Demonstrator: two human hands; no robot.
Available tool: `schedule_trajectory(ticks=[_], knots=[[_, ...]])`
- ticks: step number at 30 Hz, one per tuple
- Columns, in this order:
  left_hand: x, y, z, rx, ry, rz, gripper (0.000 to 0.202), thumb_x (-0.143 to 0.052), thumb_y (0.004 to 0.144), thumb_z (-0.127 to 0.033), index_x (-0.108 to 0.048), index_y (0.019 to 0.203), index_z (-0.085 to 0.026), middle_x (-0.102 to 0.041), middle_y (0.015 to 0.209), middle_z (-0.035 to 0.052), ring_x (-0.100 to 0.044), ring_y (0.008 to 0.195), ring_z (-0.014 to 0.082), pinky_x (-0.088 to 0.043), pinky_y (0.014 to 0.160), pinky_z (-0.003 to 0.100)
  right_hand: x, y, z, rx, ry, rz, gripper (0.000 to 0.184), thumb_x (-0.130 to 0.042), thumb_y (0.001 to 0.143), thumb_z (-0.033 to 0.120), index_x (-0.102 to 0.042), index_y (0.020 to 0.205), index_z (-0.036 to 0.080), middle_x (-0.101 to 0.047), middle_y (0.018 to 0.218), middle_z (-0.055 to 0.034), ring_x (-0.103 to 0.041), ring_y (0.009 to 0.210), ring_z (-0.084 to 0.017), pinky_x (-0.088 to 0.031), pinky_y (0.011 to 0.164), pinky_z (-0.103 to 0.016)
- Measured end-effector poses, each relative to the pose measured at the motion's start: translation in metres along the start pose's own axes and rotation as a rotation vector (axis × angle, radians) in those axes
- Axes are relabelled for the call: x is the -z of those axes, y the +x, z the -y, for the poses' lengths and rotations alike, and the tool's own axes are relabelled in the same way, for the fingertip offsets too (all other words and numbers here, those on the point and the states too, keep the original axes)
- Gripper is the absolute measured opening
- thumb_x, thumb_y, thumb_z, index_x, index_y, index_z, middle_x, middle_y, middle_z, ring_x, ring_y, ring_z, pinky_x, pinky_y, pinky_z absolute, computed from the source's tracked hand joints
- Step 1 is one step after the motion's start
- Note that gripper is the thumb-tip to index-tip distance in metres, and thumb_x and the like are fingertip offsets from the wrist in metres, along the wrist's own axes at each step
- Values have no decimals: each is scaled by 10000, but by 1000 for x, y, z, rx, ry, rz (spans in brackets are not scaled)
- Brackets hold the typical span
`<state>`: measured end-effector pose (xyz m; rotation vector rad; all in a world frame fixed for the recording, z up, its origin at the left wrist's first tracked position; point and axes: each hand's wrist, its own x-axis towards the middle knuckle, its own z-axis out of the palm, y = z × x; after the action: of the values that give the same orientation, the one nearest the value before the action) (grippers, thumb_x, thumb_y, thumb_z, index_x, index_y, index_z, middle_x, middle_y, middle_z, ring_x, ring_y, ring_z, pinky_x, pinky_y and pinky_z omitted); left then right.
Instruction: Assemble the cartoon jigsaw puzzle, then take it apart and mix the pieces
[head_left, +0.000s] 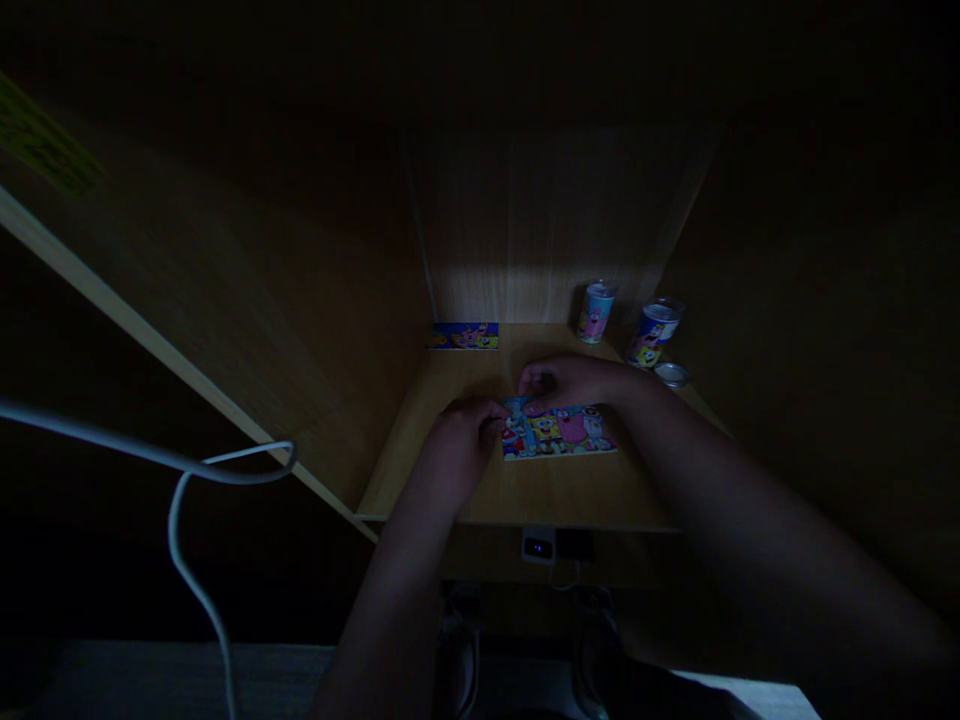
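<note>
A flat rectangular cartoon picture panel [571, 430] lies on the wooden shelf, bright with yellow, pink and blue figures. The fingers of my left hand [469, 430] are pressed together at its upper left corner, gripping the edge. Reaching over the panel's top edge, my right hand [574, 382] has its thumb on the picture and its index finger apart from the thumb, with nothing visible between them. Dim light hides fine detail and the other fingertips.
A second cartoon strip [465, 336] lies at the back left. To the right stand a small cartoon can [596, 312] and a larger one [654, 333], beside a round lid [671, 375]. A white cable [180, 520] hangs at left; a white device [538, 546] sits below the shelf's front edge.
</note>
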<state>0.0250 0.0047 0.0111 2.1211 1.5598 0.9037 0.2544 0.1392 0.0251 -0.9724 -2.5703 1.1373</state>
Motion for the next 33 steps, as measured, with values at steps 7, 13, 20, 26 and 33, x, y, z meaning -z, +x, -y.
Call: schedule_trajectory(ticks=[7,13,20,26,33], knots=[[0,-2,1,18,-121,13,177,-633,984,-131,-765,1036,-236,-819,1067,17,-762,1014,218,-563,928,332,0,2,-4,11,-4,10,448,-858,806,538,-738,1088,211,-710,900,4,-620,794,-160,-476,708,-280],[0,0,0,28,-49,15,201,-610,985,-114,-771,1000,-234,-820,1052,29,-763,996,227,-565,903,338,0,2,-3,8,4,-2,490,-859,795,568,-736,1095,201,-710,898,0,-625,794,-164,-477,711,-286],[0,0,-1,8,33,-6,213,-608,989,-101,-778,986,-230,-806,1046,44,-742,1011,248,-546,933,368,0,-1,0,-4,-9,-7,444,-857,805,533,-742,1089,210,-714,912,-3,-624,798,-162,-473,706,-277],[-2,1,1,-31,48,-25,221,-618,963,-71,-774,966,-227,-781,1025,48,-724,1010,245,-544,944,368,-1,2,-3,-19,10,-10,480,-864,779,558,-742,1092,215,-711,894,0,-621,791,-166,-471,699,-285],[0,0,1,-74,42,-97,281,-556,968,-43,-775,962,-219,-739,1044,62,-702,1005,238,-553,956,377,0,0,0,3,3,-8,424,-859,802,510,-731,1075,213,-701,893,4,-618,801,-166,-471,710,-284]])
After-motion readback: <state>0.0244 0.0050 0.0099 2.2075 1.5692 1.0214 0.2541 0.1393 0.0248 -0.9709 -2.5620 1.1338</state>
